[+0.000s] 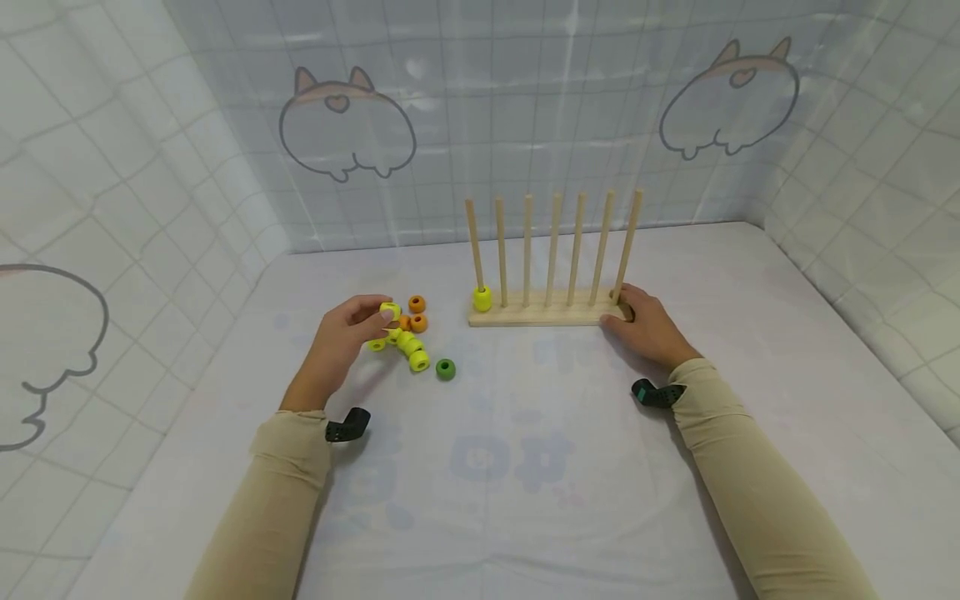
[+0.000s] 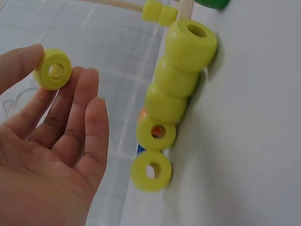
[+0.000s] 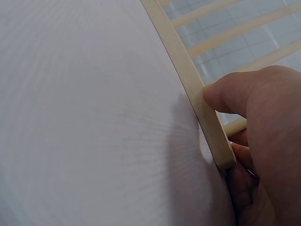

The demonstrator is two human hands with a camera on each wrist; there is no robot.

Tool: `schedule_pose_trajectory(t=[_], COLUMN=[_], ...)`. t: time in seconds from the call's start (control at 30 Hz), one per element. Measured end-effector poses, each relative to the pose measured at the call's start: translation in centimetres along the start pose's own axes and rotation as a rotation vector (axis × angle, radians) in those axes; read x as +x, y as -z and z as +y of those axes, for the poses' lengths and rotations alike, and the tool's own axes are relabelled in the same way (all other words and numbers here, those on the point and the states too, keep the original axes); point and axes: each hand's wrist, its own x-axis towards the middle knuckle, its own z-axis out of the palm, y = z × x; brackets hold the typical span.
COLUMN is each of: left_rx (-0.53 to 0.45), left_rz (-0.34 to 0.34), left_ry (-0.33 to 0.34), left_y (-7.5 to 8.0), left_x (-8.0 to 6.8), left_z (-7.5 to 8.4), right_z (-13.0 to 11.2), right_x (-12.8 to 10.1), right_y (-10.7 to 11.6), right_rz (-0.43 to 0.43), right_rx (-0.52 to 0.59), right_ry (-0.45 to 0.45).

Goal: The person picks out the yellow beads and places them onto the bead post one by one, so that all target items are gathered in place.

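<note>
Our left hand (image 1: 341,333) pinches a small yellow ring bead (image 2: 52,69) by its rim, light and slick; right hand (image 1: 647,327) clamps the wooden peg rack (image 1: 551,315).

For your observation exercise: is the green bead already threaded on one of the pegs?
No, the green bead lies loose on the table, apart from the peg rack.

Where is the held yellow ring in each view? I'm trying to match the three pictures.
Head: the ring is left of centre, pinched at the left hand's fingertips above the ring pile.
Left wrist: the ring is upper left, between thumb and fingers.
Right wrist: not in it.
Shared landmark: the peg rack, at top in the left wrist view, and gripped at its end by the right hand.
</note>
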Motion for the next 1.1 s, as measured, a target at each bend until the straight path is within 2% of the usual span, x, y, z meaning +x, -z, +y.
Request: schedule_pose_trajectory(t=[0.17,0.33,0.53,0.8,1.1], left_rx=[-0.031,-0.053,-0.081,-0.090,-0.107], left_rz=[-0.006,0.025,0.024,0.011,0.039], left_ry=[-0.021,-0.050,-0.045,-0.069,-0.049], left_y=[-0.5,-0.8,-1.4,-2.5,-3.5], left_x=[0.8,1.5,2.3,3.7,4.8], left_z=[0.5,1.1,1.9,2.4,3.5], right_z=[0.1,0.1,0.0,0.0,0.4], right_x=[0.0,-0.1,-0.1,-0.1,0.1], right_y=[0.0,0.1,0.1,0.1,-0.1], right_rz=[-0.006,-0.008,-0.008,-0.014,-0.009], right_rx=[-0.002,-0.007,-0.006,-0.017,-0.015], right_ry=[-0.012,-0.021,-0.020,-0.035,-0.025])
